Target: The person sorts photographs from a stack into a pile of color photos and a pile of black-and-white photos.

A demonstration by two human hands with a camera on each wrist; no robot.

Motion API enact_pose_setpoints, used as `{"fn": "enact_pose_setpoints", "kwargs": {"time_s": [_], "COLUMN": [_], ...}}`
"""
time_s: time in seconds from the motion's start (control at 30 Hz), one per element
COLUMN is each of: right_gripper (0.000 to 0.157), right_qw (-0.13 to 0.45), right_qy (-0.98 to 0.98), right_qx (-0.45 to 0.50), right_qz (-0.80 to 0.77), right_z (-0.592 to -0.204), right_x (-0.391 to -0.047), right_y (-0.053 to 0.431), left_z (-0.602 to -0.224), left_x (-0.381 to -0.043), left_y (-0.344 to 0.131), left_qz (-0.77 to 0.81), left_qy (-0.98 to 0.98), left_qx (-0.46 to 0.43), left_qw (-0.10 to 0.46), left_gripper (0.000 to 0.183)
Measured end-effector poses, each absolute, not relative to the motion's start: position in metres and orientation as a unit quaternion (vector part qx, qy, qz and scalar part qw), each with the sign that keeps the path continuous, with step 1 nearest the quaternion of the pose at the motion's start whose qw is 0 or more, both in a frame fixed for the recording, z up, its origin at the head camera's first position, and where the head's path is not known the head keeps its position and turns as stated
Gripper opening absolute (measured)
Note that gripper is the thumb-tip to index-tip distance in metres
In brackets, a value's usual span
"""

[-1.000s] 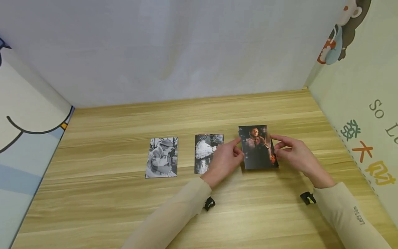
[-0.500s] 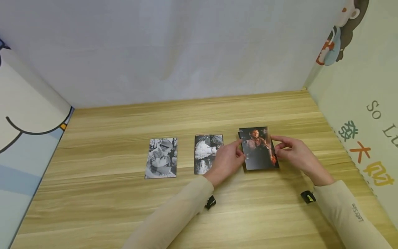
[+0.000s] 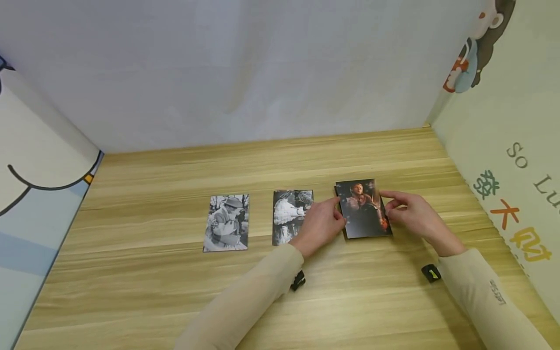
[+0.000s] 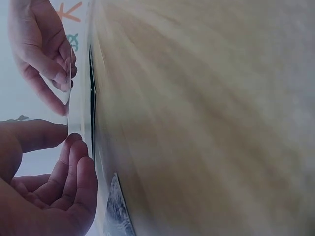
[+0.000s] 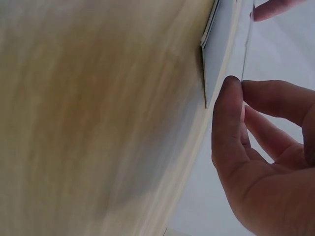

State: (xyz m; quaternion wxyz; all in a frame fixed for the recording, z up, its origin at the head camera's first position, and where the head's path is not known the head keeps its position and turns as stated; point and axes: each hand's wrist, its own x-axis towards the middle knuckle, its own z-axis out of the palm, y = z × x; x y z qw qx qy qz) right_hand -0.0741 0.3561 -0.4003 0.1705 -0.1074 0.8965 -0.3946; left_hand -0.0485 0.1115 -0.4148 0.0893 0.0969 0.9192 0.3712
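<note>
A dark photo card [image 3: 365,218] showing two warmly lit figures is held by both hands near the table's right part. My left hand [image 3: 319,224] pinches its left edge, and my right hand [image 3: 414,218] pinches the right edge between thumb and fingers. Seen edge-on in the right wrist view, the thin card [image 5: 248,46] is raised over a small stack of cards [image 5: 216,59] lying on the table. That stack [image 4: 92,98] also shows in the left wrist view. A black-and-white photo card [image 3: 286,211] lies partly hidden behind my left hand.
Another black-and-white photo card [image 3: 226,223] lies flat farther left on the wood-grain table [image 3: 144,291]. A pale cloth wall [image 3: 262,73] rises at the back; printed panels [image 3: 494,131] stand along both sides.
The head view has shifted slightly. Both hands keep their pinch on the dark photo card, which has dropped a little in the picture; the two black-and-white cards lie as before.
</note>
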Motion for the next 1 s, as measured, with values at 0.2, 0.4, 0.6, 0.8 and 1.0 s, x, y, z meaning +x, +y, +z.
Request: {"fn": "enact_pose_setpoints", "kwargs": {"time_s": [0.2,0.4,0.6,0.8,1.0], "right_gripper": [0.052,0.052,0.052,0.051,0.050], "right_qw": [0.172,0.177,0.180,0.179,0.181], "right_qy": [0.898,0.896,0.897,0.903,0.905], "right_qx": [-0.113,-0.111,-0.113,-0.116,-0.117], "right_qz": [-0.390,-0.391,-0.387,-0.372,-0.367], "right_z": [-0.402,-0.401,-0.402,-0.404,-0.406], "right_x": [-0.078,-0.080,-0.082,-0.084,-0.085], "right_y": [0.355,0.355,0.355,0.355,0.354], "left_z": [-0.415,-0.417,-0.416,-0.415,-0.415], "left_x": [-0.051,-0.053,-0.053,-0.053,-0.054], "left_y": [0.112,0.112,0.113,0.115,0.116], "left_qz": [0.369,0.363,0.359,0.367,0.351], "left_qy": [0.920,0.922,0.923,0.918,0.925], "left_qx": [0.088,0.091,0.085,0.075,0.073], "left_qw": [0.098,0.102,0.111,0.126,0.126], "left_gripper": [0.061,0.061,0.062,0.063,0.063]}}
